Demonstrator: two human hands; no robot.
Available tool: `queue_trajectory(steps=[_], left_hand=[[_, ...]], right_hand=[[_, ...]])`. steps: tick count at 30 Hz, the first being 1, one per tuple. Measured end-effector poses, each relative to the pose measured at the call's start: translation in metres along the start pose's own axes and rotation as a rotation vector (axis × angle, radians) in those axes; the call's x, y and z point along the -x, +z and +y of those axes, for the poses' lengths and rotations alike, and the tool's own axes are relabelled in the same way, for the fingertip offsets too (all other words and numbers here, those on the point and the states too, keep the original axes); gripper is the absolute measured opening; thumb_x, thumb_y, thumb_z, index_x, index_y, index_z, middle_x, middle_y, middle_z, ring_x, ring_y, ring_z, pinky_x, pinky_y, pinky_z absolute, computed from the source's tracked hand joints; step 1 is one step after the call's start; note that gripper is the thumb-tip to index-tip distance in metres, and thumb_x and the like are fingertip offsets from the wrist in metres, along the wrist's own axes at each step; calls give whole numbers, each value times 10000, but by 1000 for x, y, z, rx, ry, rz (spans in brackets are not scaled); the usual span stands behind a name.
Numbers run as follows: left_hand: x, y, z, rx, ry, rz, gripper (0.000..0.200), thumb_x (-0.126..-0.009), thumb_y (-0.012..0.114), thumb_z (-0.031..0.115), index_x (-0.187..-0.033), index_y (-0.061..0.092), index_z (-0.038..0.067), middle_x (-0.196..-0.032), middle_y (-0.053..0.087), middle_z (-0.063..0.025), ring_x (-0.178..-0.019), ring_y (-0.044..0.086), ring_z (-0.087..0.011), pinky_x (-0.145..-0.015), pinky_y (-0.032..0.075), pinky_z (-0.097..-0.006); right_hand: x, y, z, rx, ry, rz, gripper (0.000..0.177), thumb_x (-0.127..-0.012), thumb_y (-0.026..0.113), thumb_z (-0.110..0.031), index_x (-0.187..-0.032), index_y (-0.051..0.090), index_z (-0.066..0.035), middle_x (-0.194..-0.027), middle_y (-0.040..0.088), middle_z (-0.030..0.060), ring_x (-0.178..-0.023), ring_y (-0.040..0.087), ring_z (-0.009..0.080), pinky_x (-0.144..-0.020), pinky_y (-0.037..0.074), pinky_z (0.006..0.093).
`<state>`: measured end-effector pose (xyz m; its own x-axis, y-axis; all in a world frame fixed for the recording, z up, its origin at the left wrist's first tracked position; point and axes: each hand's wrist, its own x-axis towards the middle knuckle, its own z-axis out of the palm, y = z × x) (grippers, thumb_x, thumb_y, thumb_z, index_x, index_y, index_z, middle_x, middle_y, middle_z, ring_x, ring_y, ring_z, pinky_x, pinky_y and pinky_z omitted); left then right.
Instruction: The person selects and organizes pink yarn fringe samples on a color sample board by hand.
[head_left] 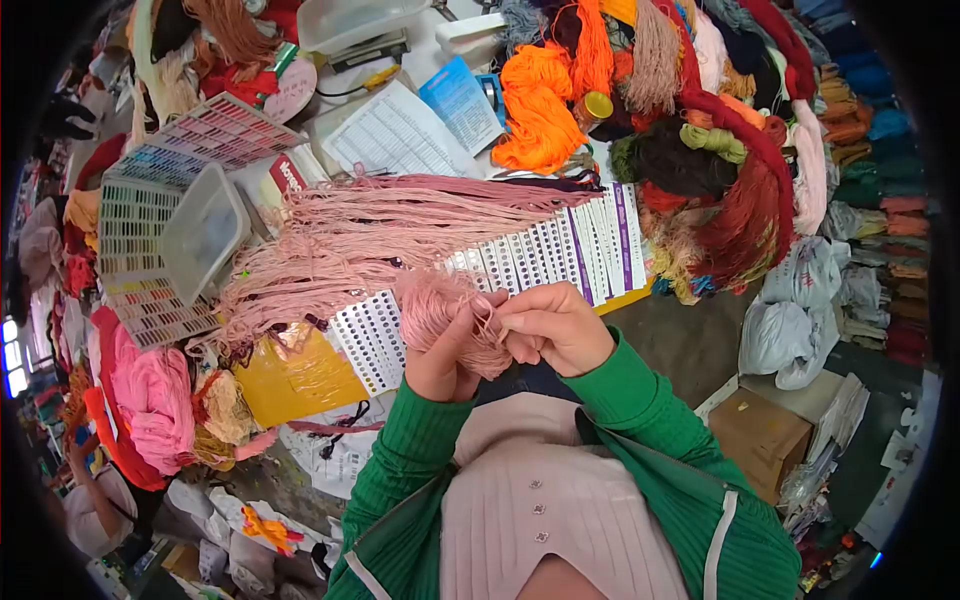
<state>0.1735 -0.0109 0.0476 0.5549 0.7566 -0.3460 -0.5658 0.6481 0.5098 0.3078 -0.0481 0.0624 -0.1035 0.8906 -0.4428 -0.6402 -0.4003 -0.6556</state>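
A fluffy bundle of pink yarn (432, 308) is in my left hand (447, 362), with the thumb laid over its right side. My right hand (566, 328) meets it there, thumb and forefinger pinched together on a thin pink strand at the bundle's edge. The tips of both hands nearly touch. Just beyond them lie white cards with rows of punched holes (368, 340), threaded along one side. Long pink yarn strands (330, 240) spread out from these cards across the table.
A yellow taped packet (300, 378) lies at the table's front left. Farther back are a clear plastic tray (207, 235), a colour chart (140, 235), printed sheets (395, 130) and orange yarn (535, 105). A cardboard box (752, 440) and white plastic bags (785, 335) are at right.
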Motion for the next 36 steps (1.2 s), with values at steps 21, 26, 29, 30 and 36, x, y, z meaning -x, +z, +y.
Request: queue_trajectory(steps=[21, 26, 29, 30, 36], left_hand=[[10, 1, 19, 38, -26, 54, 180, -762, 503, 53, -931, 496, -9, -854, 555, -108, -763, 549, -189, -663, 449, -291], [10, 3, 19, 31, -42, 21, 170, -759, 508, 55, -915, 503, -13, -844, 552, -97, -743, 547, -185, -649, 450, -288], [9, 3, 17, 41, -30, -29, 172, -758, 509, 56, -917, 503, -8, -851, 553, -97, -756, 546, -185, -665, 448, -287], [9, 3, 16, 35, -22, 5, 172, -758, 509, 55, -918, 503, -7, -854, 552, -96, -766, 544, -184, -677, 445, -286], [9, 2, 15, 17, -13, 11, 171, -757, 508, 54, -918, 502, -5, -867, 551, -94, -796, 537, -177, -710, 433, -281]], right_hand=[[7, 29, 0, 162, -95, -8, 143, -746, 518, -63, -830, 558, 45, -525, 506, 34, -442, 454, 62, -405, 344, 179], [8, 35, -1, 304, -86, 88, 90, -717, 554, -29, -772, 569, 41, -523, 510, 31, -413, 426, 45, -372, 313, 161], [8, 31, 2, 322, -97, 58, 117, -726, 551, -43, -797, 552, 50, -583, 528, 13, -455, 439, 33, -392, 324, 161], [8, 31, 2, 320, -97, 60, 117, -726, 551, -43, -797, 552, 50, -583, 528, 13, -455, 439, 33, -392, 324, 161], [6, 28, 12, 187, -268, 57, 85, -729, 540, -27, -787, 558, 33, -629, 532, -7, -527, 444, 11, -442, 328, 145]])
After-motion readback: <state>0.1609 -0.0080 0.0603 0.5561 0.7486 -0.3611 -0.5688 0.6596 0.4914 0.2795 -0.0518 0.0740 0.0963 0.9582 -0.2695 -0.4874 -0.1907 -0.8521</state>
